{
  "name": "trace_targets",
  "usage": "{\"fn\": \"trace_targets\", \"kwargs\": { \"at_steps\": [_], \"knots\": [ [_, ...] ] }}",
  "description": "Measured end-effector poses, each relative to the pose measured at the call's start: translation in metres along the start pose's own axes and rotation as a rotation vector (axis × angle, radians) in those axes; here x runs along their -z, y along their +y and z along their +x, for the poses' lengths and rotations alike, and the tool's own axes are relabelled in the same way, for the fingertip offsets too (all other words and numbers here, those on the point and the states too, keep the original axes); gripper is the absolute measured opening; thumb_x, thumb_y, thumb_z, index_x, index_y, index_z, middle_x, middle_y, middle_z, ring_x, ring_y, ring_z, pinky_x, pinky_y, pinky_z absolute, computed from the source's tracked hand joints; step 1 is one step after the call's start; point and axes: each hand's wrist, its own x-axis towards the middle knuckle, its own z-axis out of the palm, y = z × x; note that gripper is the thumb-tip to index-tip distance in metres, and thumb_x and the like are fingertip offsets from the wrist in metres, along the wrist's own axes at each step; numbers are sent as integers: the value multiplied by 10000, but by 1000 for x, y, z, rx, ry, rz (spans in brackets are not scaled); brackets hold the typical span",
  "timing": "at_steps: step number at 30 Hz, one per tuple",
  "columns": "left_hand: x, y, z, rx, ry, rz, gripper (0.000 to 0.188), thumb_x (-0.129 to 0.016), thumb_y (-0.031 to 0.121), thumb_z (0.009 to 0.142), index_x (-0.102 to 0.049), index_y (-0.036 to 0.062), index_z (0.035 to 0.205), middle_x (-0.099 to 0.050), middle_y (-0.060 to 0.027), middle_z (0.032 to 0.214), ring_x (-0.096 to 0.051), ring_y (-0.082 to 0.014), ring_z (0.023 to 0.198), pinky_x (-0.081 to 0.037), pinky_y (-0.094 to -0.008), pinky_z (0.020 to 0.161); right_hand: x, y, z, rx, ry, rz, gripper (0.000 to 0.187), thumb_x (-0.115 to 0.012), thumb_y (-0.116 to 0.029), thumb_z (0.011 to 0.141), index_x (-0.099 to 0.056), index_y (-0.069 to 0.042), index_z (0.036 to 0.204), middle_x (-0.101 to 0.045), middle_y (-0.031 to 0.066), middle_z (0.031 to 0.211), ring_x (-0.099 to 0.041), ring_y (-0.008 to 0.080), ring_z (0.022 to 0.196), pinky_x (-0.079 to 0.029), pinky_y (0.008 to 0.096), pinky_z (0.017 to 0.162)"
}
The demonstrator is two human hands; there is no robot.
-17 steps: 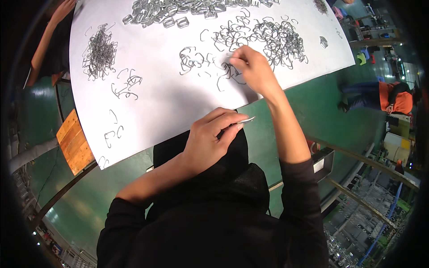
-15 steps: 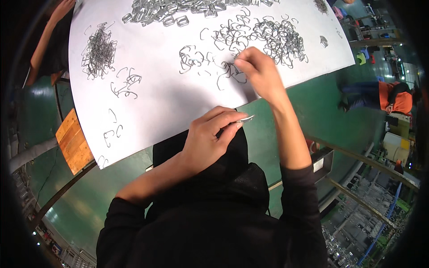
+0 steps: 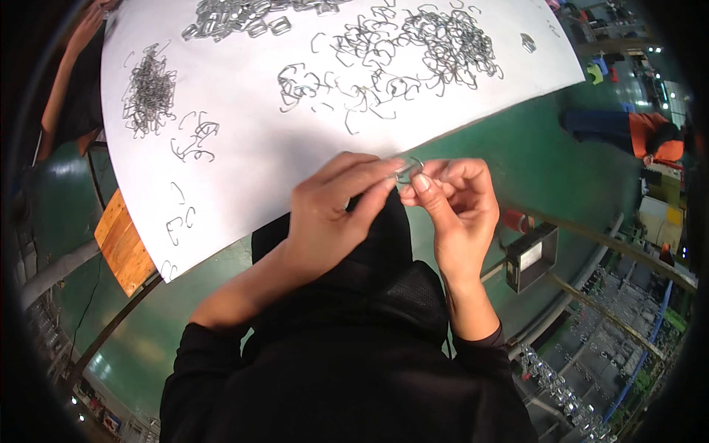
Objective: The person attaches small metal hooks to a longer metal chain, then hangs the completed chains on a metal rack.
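Just past the table's near edge, both of my hands meet over my lap. My left hand (image 3: 330, 203) pinches a small shiny metal buckle (image 3: 405, 175) between thumb and fingertips. Against the buckle's right side, my right hand (image 3: 461, 210) has thumb and forefinger closed on a thin bent wire piece (image 3: 420, 163); fingertips partly cover where the two touch. Beyond the hands on the white tabletop (image 3: 251, 140) lies a loose pile of similar bent wire pieces (image 3: 454, 44), with a sparser spread (image 3: 299, 85) to its left.
Shiny metal buckles (image 3: 236, 16) are heaped at the far side. A dense wire pile (image 3: 150, 92) and scattered wires (image 3: 196, 139) lie at left. Another person's arm (image 3: 70, 66) is at the far left. A wooden stool (image 3: 127, 244) stands below the table; a person in orange (image 3: 653, 136) is at right.
My right hand has come back from the wire pile toward me and met my left hand at the buckle, now with a bent wire in its fingers. The view has shifted slightly.
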Motion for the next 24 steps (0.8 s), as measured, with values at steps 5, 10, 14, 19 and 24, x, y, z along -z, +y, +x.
{"fn": "trace_targets", "kwargs": {
  "at_steps": [5,10,14,19,24],
  "knots": [
    [3,-6,-1,-156,-60,58,236,-640,6,784,-658,37,1018,-645,-102,940,-637,-221,755,-523,-296,656,1,13,-6,268,-16,-8,203,-545,112,841,-393,-17,881,-568,167,891,-599,161,747,-533,283,689],
    [49,-85,81,-181,128,526,230,-632,126,818,-657,8,1013,-647,-148,989,-615,-291,872,-491,-345,772,10,16,-8,331,9,-42,223,-560,119,825,-387,-16,866,-543,163,901,-597,165,752,-567,320,708],
    [70,-149,138,-185,185,957,184,-621,144,820,-653,9,941,-619,-148,993,-565,-301,956,-489,-392,775,8,14,-9,342,-28,-52,215,-560,117,827,-393,-14,858,-545,161,900,-598,168,751,-559,315,707],
    [80,-173,163,-162,31,1145,175,-631,144,797,-647,-1,892,-617,-158,957,-564,-307,947,-498,-404,747,10,16,-11,367,-61,-106,204,-572,109,826,-410,-13,853,-557,165,905,-604,172,753,-550,303,703],
    [53,-84,107,277,-31,218,164,-626,123,840,-637,-14,929,-670,-94,872,-625,-156,768,-500,-266,725,13,24,-8,357,-65,-110,201,-566,130,816,-416,-1,837,-582,153,853,-600,159,740,-539,272,664]
  ]
}}
